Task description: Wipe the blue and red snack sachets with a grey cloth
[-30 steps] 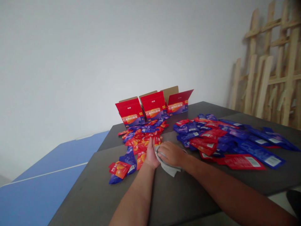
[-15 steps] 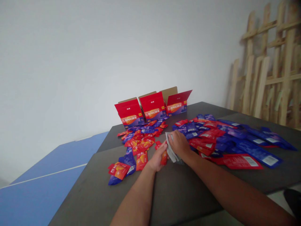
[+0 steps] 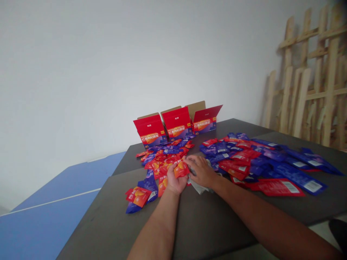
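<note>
A red and orange sachet (image 3: 181, 169) rests in my left hand (image 3: 176, 182), the thumb lying over it and the fingers beneath. From the right, my right hand (image 3: 202, 171) reaches to the sachet's edge with bent fingertips. A crumpled grey cloth (image 3: 200, 187) shows below and behind my right hand, bunched under its palm; the grip itself is partly hidden. Left of and behind my left hand spreads a pile of red and blue sachets (image 3: 162, 162). At the near left, a red sachet (image 3: 138, 196) lies across blue ones.
Three open red and purple cartons (image 3: 177, 130) stand in a row at the back of the dark table (image 3: 114, 213). A larger heap of blue and red sachets (image 3: 252, 155) covers the right side. Beyond are a blue table (image 3: 56, 209) and wooden slats (image 3: 303, 83) against the wall.
The cloth has dropped from upright between my hands to below my right palm. My left hand has turned up the red sachet, and my right fingertips have moved onto its edge.
</note>
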{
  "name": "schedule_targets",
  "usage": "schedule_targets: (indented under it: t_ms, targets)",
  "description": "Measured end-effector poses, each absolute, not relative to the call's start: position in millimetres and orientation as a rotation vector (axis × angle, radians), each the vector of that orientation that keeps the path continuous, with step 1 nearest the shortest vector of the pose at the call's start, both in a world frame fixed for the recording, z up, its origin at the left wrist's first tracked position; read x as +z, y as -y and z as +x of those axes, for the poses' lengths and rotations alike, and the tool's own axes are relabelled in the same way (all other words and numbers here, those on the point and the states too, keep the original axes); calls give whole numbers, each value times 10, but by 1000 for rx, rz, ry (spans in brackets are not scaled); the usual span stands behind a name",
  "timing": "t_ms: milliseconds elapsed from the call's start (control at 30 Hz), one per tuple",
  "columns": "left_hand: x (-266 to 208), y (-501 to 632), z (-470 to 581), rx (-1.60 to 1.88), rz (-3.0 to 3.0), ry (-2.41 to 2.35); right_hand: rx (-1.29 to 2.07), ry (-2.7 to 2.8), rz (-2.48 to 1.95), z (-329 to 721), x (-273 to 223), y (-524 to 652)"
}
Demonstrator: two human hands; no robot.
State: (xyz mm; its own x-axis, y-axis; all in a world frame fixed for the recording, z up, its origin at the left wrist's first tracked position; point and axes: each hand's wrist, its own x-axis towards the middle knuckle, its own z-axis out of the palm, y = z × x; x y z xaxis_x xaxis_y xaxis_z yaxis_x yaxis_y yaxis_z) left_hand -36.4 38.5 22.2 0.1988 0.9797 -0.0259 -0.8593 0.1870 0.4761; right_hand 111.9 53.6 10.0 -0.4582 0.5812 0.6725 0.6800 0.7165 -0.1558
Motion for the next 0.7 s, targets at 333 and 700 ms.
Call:
schedule_targets:
  t_ms: [333, 700]
  targets:
    - [88, -383, -139, 1346, 696, -476, -185, 2132, -809, 1330, 237, -631]
    - [-25, -372, -113, 1217, 988, -575, -60, 1970, -1468, 2279, 312, -1490]
